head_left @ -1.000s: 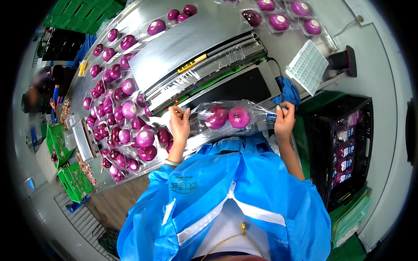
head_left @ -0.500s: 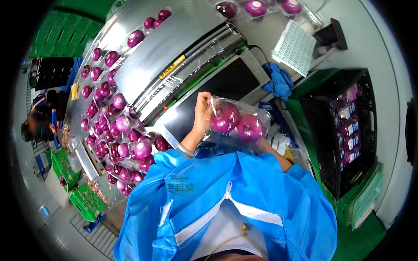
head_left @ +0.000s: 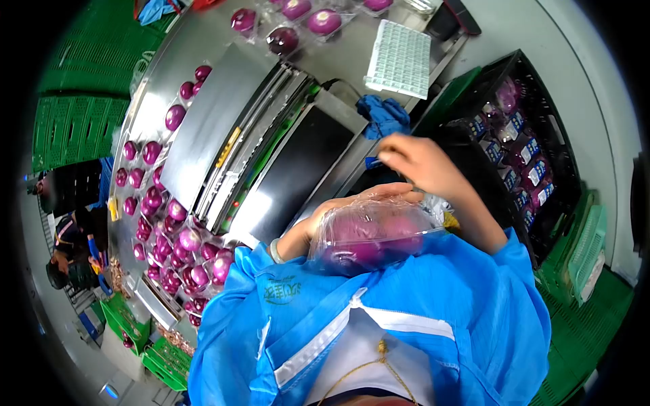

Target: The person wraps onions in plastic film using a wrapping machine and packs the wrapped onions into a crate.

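Grip of the left hand [head_left: 349, 203] closed on a film-wrapped pack of purple onions [head_left: 369, 237], held against the blue jacket [head_left: 399, 291], right hand [head_left: 423, 162] raised beside it, its blurred grip unclear, blue-and-white labels [head_left: 536, 172] in the black crate [head_left: 565, 172] too small to be read.

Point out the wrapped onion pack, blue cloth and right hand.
Wrapped onion pack [head_left: 369, 235]: head view, on its clear film.
Blue cloth [head_left: 384, 118]: head view, its crumpled middle.
Right hand [head_left: 424, 162]: head view, its back.
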Available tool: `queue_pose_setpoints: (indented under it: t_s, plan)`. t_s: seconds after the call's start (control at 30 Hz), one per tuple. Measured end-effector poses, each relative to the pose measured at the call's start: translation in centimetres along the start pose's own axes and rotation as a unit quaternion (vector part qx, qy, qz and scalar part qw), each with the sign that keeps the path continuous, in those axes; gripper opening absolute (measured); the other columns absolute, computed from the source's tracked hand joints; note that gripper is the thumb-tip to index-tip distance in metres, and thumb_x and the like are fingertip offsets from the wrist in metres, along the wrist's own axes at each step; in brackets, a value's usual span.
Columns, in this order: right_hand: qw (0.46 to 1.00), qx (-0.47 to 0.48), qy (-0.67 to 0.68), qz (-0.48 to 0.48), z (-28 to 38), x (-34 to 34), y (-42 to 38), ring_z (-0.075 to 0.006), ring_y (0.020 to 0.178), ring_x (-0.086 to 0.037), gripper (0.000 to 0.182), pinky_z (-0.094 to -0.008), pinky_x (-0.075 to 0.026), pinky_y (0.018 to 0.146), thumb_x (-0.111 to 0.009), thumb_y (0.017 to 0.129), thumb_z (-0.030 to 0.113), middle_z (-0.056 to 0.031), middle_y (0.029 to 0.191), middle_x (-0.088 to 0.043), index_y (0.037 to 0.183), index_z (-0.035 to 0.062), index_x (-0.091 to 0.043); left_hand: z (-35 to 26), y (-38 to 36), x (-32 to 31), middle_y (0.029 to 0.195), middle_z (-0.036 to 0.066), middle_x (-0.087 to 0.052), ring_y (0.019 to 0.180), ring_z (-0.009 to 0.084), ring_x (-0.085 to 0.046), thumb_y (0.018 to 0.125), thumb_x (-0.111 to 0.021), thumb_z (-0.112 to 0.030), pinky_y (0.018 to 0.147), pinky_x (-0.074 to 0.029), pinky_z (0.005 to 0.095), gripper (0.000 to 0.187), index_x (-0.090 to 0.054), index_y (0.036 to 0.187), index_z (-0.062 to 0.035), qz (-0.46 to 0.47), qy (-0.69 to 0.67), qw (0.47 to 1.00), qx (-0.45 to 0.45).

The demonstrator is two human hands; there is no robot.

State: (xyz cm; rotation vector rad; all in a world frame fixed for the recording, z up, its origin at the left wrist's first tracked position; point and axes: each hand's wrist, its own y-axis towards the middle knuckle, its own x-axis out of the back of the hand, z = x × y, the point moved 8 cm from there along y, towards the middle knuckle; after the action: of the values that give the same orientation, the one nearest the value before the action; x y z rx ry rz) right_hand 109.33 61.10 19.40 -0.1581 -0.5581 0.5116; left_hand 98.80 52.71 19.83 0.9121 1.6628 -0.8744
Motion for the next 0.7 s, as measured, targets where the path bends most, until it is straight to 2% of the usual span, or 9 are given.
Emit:
queue_pose_setpoints:
  t_s: [0.03,0.1,0.23,0.27,0.3,0.37,0.43,0.5,0.7]
  plan:
    - [0.99,0.041,0.135,-0.019,2.1,2.4,-1.0,-0.0225,0.099,-0.066,0.041,-0.0314,-0.051,0.085,-0.06,0.091,0.024,-0.0147,0.104,-0.069,0.118,-0.0054,-0.058,0.1,1.1,0.3,0.147,0.022,-0.041,0.135,0.0294,-0.044,0.098,-0.053,-0.028,0.112,-0.034,0.0427,0.059,-0.032,0.147,-0.002,-0.037,0.013,0.999,0.02]
    - [0.983,0.162,0.032,0.076,8.9,3.4,-4.0,-0.0298,0.116,-0.059,0.058,-0.0396,-0.047,0.097,-0.066,0.087,0.035,-0.0187,0.125,-0.06,0.13,-0.0022,-0.052,0.6,3.0,1.0,0.142,0.02,-0.045,0.131,0.0281,-0.047,0.098,-0.054,-0.025,0.11,-0.036,0.0417,0.054,-0.036,0.144,-0.0021,-0.078,0.045,0.995,0.039]
    - [0.988,0.076,-0.034,0.134,7.0,3.1,-4.3,-0.0365,0.113,-0.059,0.056,-0.0407,-0.047,0.097,-0.059,0.093,0.041,-0.0192,0.125,-0.059,0.135,0.0045,-0.049,1.5,7.4,4.9,0.133,0.017,-0.054,0.124,0.0256,-0.053,0.097,-0.055,-0.02,0.107,-0.04,0.0396,0.045,-0.045,0.137,-0.0022,-0.16,0.173,0.972,0.003]
    - [0.99,0.13,0.023,0.039,3.9,4.2,-3.8,-0.0341,0.101,-0.064,0.052,-0.0409,-0.051,0.086,-0.052,0.096,0.044,-0.0184,0.113,-0.065,0.128,0.0044,-0.053,1.5,8.3,6.2,0.13,0.016,-0.056,0.122,0.025,-0.054,0.097,-0.055,-0.019,0.106,-0.041,0.0391,0.043,-0.047,0.136,-0.0023,-0.186,0.212,0.959,-0.014]
    - [0.988,0.061,0.116,0.084,0.3,5.6,-3.6,-0.0236,0.11,-0.062,0.048,-0.0346,-0.048,0.094,-0.052,0.098,0.036,-0.0143,0.125,-0.061,0.135,0.0052,-0.05,1.2,9.3,7.3,0.128,0.015,-0.058,0.12,0.0243,-0.056,0.097,-0.056,-0.018,0.105,-0.042,0.0386,0.041,-0.049,0.134,-0.0023,-0.209,0.238,0.948,-0.027]
    - [0.957,0.052,0.269,-0.098,-7.3,10.4,-4.9,-0.0229,0.104,-0.064,0.05,-0.0357,-0.05,0.087,-0.046,0.101,0.045,-0.011,0.117,-0.065,0.128,0.0045,-0.054,-0.7,10.7,8.4,0.123,0.013,-0.062,0.116,0.0231,-0.059,0.097,-0.056,-0.015,0.103,-0.043,0.0376,0.036,-0.053,0.131,-0.0024,-0.254,0.27,0.927,-0.056]
    - [0.753,-0.166,0.567,-0.288,-15.0,13.7,-9.1,-0.0248,0.113,-0.059,0.053,-0.0384,-0.05,0.092,-0.044,0.1,0.049,-0.0104,0.12,-0.063,0.132,0.0082,-0.054,-3.3,12.4,7.4,0.11,0.01,-0.065,0.1,0.0185,-0.063,0.096,-0.054,-0.007,0.091,-0.049,0.0316,0.014,-0.057,0.11,-0.0041,-0.271,0.225,0.935,-0.042]
    - [0.666,-0.164,0.614,-0.39,-16.9,17.6,-11.2,-0.0261,0.113,-0.058,0.054,-0.0417,-0.049,0.095,-0.045,0.1,0.05,-0.0109,0.123,-0.062,0.134,0.0092,-0.053,-5.1,13.1,8.4,0.106,0.01,-0.065,0.093,0.017,-0.063,0.096,-0.054,-0.006,0.087,-0.049,0.0306,0.013,-0.058,0.108,-0.0052,-0.275,0.223,0.933,-0.069]
    - [0.658,-0.271,0.562,-0.422,-31.4,16.4,-12.1,-0.0284,0.112,-0.057,0.059,-0.0486,-0.047,0.096,-0.048,0.096,0.058,-0.0087,0.13,-0.058,0.131,0.0117,-0.054,-6.1,15.0,10.2,0.098,0.007,-0.065,0.084,0.0143,-0.06,0.095,-0.056,-0.007,0.081,-0.048,0.0276,0.009,-0.059,0.104,-0.0054,-0.299,0.233,0.923,-0.065]
